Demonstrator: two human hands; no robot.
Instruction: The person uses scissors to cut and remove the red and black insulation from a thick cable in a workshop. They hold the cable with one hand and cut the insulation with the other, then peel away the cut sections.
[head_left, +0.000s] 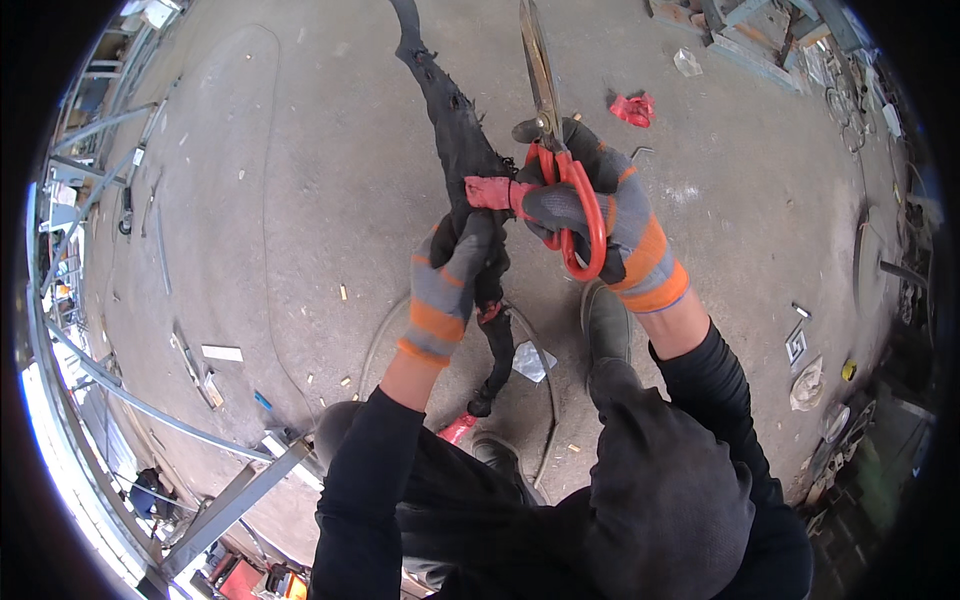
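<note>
A long, dark, uneven bundle [452,120], apparently wrapped in black cloth or tape with frayed bits, runs from the top of the view down between my legs. My gloved left hand [447,275] is closed round its middle. In my gloved right hand [610,205] is a pair of scissors [541,75] with red handles, blades pointing up and away. The same hand's fingers pinch a red strip [488,192] that lies against the bundle; whether it is tied to it I cannot tell. Lower down, another red band [490,312] circles the bundle. Its lower end is near a red scrap [457,428].
On the concrete floor lie a crumpled red piece [633,109], clear plastic scraps [534,362] and a cable loop [372,345] near my feet. Metal framing [165,390] lines the left side. Steel parts [745,40] stand at the upper right, and clutter fills the right edge.
</note>
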